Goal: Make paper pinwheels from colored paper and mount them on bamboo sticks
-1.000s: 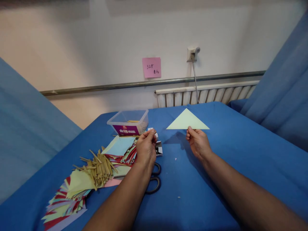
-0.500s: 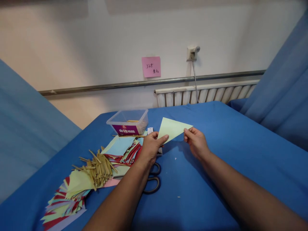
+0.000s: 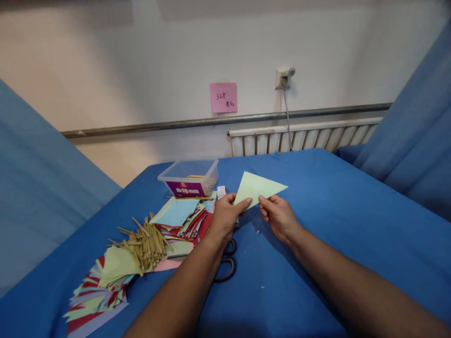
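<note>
A pale green paper triangle (image 3: 259,186) is held above the blue-covered table. My left hand (image 3: 227,213) grips its left end, thumb on top and fingers hidden beneath. My right hand (image 3: 280,216) pinches the lower edge near the middle, close to the left thumb. The pointed right corner sticks out free past my right fingers. Below my left wrist lie black scissor handles (image 3: 227,270); the blades are hidden under my forearm. A stack of coloured paper (image 3: 179,213) lies to the left of my left hand.
A clear plastic box (image 3: 190,178) with a purple label stands at the back, with thin sticks inside. Rolled brown sticks (image 3: 150,246) lie in a pile at the left, beside fanned paper sheets (image 3: 98,300). A small white box (image 3: 221,191) is behind my left hand.
My right hand has slid along the triangle's lower edge from its right corner toward my left hand. My left hand keeps its hold, and the triangle has shifted slightly right.
</note>
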`<move>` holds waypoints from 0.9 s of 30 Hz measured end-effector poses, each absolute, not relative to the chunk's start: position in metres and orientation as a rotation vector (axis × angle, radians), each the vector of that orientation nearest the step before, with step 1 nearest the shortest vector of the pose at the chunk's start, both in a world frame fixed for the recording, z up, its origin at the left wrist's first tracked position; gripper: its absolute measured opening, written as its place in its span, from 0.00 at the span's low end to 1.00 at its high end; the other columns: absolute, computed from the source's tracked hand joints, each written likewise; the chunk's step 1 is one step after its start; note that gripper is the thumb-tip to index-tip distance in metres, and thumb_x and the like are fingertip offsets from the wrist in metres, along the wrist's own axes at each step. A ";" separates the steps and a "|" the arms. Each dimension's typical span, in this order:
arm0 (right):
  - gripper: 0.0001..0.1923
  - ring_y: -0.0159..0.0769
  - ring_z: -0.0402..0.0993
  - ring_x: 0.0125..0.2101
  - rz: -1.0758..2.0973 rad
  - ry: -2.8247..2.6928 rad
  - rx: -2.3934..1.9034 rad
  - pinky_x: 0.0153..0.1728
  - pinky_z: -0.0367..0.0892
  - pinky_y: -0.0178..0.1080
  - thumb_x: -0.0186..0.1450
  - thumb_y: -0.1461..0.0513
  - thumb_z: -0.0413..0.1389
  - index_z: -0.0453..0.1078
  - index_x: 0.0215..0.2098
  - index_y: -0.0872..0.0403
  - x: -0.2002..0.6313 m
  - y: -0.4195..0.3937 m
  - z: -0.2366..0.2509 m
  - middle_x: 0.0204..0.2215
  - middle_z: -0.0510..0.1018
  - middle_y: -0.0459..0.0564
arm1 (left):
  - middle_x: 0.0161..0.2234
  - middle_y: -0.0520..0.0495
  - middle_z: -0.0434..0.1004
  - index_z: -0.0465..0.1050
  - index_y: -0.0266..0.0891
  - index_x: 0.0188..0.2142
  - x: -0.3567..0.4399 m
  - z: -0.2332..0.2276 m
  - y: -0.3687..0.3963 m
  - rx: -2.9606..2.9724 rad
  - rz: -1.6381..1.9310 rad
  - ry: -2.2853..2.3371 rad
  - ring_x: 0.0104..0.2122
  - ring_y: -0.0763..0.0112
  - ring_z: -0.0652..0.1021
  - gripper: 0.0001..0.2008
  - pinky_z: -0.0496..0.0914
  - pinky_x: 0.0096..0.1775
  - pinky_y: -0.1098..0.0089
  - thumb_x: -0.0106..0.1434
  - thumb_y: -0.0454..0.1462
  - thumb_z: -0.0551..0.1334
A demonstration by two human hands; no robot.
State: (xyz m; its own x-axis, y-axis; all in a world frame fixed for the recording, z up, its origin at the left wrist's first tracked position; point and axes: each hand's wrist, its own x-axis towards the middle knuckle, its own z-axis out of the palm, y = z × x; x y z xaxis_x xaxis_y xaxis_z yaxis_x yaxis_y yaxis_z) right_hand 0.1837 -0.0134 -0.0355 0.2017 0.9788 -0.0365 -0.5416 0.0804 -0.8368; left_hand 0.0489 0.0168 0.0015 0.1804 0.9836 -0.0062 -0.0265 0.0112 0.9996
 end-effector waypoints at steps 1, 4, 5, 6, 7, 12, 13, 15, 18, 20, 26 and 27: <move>0.19 0.24 0.59 0.16 1.233 -0.645 -0.860 0.16 0.53 0.30 0.50 0.52 0.68 0.65 0.22 0.55 0.183 -0.013 -0.037 0.17 0.68 0.40 | 0.23 0.50 0.74 0.75 0.34 0.31 0.050 0.002 0.016 1.281 1.059 1.064 0.20 0.77 0.68 0.19 0.61 0.23 0.74 0.43 0.43 0.73; 0.19 0.24 0.60 0.16 1.172 -0.644 -0.866 0.18 0.54 0.31 0.51 0.52 0.68 0.65 0.22 0.55 0.186 -0.011 -0.038 0.16 0.69 0.40 | 0.22 0.52 0.73 0.75 0.33 0.31 0.050 0.002 0.015 1.323 1.013 1.113 0.18 0.79 0.66 0.19 0.59 0.21 0.75 0.42 0.42 0.73; 0.19 0.24 0.60 0.16 1.157 -0.647 -0.861 0.18 0.54 0.32 0.51 0.52 0.68 0.65 0.22 0.55 0.189 -0.010 -0.037 0.16 0.69 0.40 | 0.21 0.52 0.72 0.74 0.33 0.30 0.050 0.001 0.016 1.321 1.012 1.125 0.18 0.79 0.66 0.19 0.59 0.21 0.75 0.41 0.42 0.74; 0.19 0.24 0.60 0.16 1.141 -0.646 -0.854 0.19 0.54 0.32 0.52 0.52 0.67 0.65 0.22 0.55 0.192 -0.009 -0.037 0.16 0.69 0.40 | 0.20 0.53 0.72 0.74 0.34 0.29 0.049 0.001 0.017 1.309 1.019 1.128 0.18 0.79 0.66 0.18 0.59 0.21 0.75 0.41 0.42 0.74; 0.18 0.24 0.59 0.17 1.124 -0.639 -0.847 0.19 0.54 0.32 0.52 0.53 0.67 0.65 0.22 0.55 0.196 -0.009 -0.036 0.16 0.69 0.40 | 0.20 0.53 0.71 0.73 0.34 0.28 0.047 0.001 0.019 1.289 1.033 1.126 0.18 0.79 0.66 0.18 0.59 0.22 0.75 0.41 0.42 0.74; 0.18 0.23 0.60 0.18 1.119 -0.570 -0.789 0.19 0.55 0.31 0.51 0.54 0.69 0.65 0.22 0.55 0.213 -0.004 -0.031 0.20 0.70 0.41 | 0.20 0.55 0.70 0.73 0.35 0.30 0.037 0.003 0.031 1.120 1.111 1.052 0.18 0.80 0.67 0.18 0.62 0.23 0.75 0.41 0.40 0.74; 0.18 0.23 0.60 0.18 1.122 -0.557 -0.782 0.19 0.55 0.31 0.51 0.55 0.69 0.65 0.22 0.55 0.215 -0.003 -0.032 0.20 0.70 0.41 | 0.21 0.55 0.69 0.72 0.35 0.30 0.035 0.003 0.033 1.071 1.123 1.025 0.18 0.80 0.67 0.18 0.62 0.23 0.75 0.41 0.39 0.74; 0.19 0.23 0.60 0.19 1.111 -0.531 -0.778 0.19 0.55 0.31 0.51 0.55 0.69 0.64 0.22 0.54 0.218 -0.002 -0.033 0.20 0.70 0.41 | 0.21 0.56 0.69 0.72 0.35 0.30 0.030 0.004 0.037 0.974 1.160 0.983 0.18 0.82 0.67 0.18 0.63 0.23 0.76 0.42 0.39 0.74; 0.19 0.23 0.60 0.19 1.122 -0.555 -0.770 0.20 0.55 0.31 0.51 0.55 0.69 0.64 0.22 0.54 0.219 -0.001 -0.035 0.20 0.69 0.40 | 0.22 0.55 0.70 0.72 0.34 0.31 0.027 0.005 0.040 0.872 1.208 0.958 0.20 0.82 0.69 0.16 0.63 0.24 0.78 0.45 0.38 0.74; 0.18 0.23 0.59 0.18 1.190 -0.643 -0.761 0.20 0.55 0.31 0.52 0.54 0.68 0.65 0.23 0.54 0.216 -0.003 -0.036 0.20 0.69 0.40 | 0.25 0.52 0.74 0.73 0.34 0.32 0.029 0.004 0.038 0.849 1.171 0.927 0.23 0.79 0.72 0.16 0.65 0.26 0.78 0.47 0.38 0.73; 0.16 0.25 0.59 0.17 1.302 -0.891 -0.769 0.21 0.54 0.33 0.56 0.53 0.65 0.67 0.24 0.55 0.205 -0.009 -0.039 0.18 0.68 0.41 | 0.32 0.43 0.80 0.76 0.32 0.36 0.044 0.001 0.022 0.882 0.942 0.678 0.30 0.69 0.78 0.16 0.71 0.35 0.71 0.53 0.43 0.70; 0.17 0.25 0.58 0.17 1.304 -0.902 -0.774 0.21 0.53 0.33 0.56 0.52 0.65 0.67 0.24 0.54 0.204 -0.008 -0.040 0.18 0.68 0.40 | 0.32 0.43 0.81 0.76 0.32 0.37 0.046 0.001 0.020 0.878 0.942 0.659 0.31 0.68 0.79 0.17 0.71 0.36 0.71 0.53 0.43 0.70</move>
State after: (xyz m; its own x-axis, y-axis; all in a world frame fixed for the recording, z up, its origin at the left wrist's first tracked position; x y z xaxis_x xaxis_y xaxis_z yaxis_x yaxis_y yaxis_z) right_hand 0.2043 -0.0084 -0.0401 0.0372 0.9927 0.1147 -0.4580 0.1190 -0.8810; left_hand 0.0460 0.0203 0.0011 0.4466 0.8885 -0.1058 -0.4037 0.3056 0.8624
